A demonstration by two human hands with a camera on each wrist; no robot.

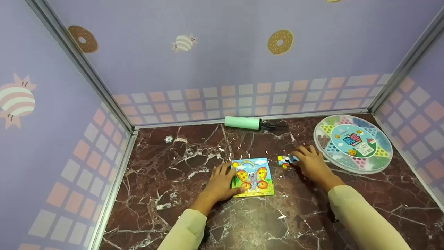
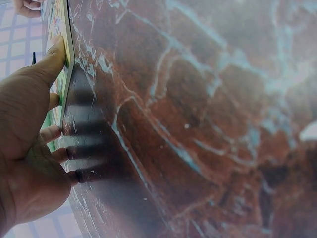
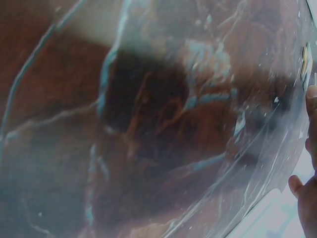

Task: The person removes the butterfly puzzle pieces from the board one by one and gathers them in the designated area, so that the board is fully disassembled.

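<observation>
A square puzzle board (image 1: 254, 173) with a butterfly and rainbow picture lies flat on the marbled table. My left hand (image 1: 219, 183) rests along its left side, fingers spread. In the left wrist view, its thumb (image 2: 57, 54) lies on the board's face, with several fingertips on the table. Just right of the board are small colourful puzzle pieces (image 1: 282, 160), some covered by my right hand (image 1: 309, 163). The right fingertips touch or hover at these pieces; whether they pinch one is hidden. The right wrist view shows only part of that hand (image 3: 308, 193) at its edge.
To the right stands a round, clear-lidded Chinese checkers set (image 1: 376, 158), close to my right hand. A mint-green cylinder (image 1: 242, 123) with a black end lies by the back wall (image 1: 222, 62). A small round chip (image 1: 169, 139) is at the back left.
</observation>
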